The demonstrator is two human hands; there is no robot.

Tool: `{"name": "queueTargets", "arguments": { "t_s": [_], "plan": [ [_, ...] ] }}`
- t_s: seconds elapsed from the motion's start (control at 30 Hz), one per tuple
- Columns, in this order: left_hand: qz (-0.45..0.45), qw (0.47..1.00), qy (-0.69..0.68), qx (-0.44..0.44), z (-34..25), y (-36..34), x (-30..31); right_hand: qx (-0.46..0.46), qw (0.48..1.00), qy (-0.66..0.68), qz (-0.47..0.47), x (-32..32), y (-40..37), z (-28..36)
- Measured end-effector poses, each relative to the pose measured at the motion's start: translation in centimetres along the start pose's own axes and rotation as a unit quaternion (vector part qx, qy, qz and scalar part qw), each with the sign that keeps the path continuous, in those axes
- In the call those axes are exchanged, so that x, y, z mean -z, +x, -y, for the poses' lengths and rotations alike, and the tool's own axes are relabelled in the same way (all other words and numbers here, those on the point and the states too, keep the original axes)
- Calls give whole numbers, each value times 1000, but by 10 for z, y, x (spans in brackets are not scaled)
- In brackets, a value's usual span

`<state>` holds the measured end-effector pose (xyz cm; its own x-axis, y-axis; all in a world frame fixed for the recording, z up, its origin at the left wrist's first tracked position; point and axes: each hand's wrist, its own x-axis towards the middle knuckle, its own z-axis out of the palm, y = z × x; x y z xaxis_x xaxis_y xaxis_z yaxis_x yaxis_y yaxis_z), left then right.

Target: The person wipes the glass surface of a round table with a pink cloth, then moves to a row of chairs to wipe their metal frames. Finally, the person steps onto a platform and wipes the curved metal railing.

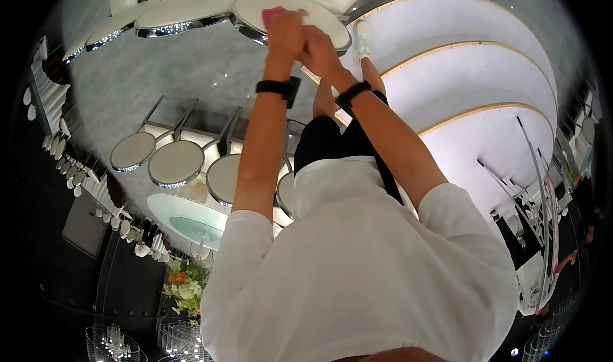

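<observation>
My left hand (285,37) is closed on a pink cloth (273,15) that sticks out beyond its fingers, over a round white seat (324,25) with a shiny rim. My right hand (320,54) is closed and pressed against the left one, its fingers partly hidden. A bit of pink shows between the hands, below the right fingers. Both hands are raised in front of my body. Each wrist wears a black band with a small dark device.
More white seats (185,10) stand in a row at the upper left. Round-seated stools (177,163) and a glass-topped table (191,220) are at lower left, near flowers (186,288). White curved steps (460,61) with wooden edging rise at right. Metal-framed items (536,215) lie beyond.
</observation>
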<state>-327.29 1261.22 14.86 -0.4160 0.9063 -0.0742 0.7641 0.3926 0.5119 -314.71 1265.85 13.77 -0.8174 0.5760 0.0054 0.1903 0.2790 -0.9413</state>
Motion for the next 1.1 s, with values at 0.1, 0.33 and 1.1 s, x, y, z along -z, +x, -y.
{"name": "queueTargets", "arguments": {
  "t_s": [0.1,0.33,1.1],
  "plan": [
    [60,994,82,-36,-25,-5,-44,-21,997,-52,-53,20,-34,-22],
    [67,993,79,-49,-83,-29,-79,-143,975,-168,32,55,-89,-71],
    [-305,886,-221,270,70,-18,-1,47,956,-261,124,-44,73,34]
  ]
}}
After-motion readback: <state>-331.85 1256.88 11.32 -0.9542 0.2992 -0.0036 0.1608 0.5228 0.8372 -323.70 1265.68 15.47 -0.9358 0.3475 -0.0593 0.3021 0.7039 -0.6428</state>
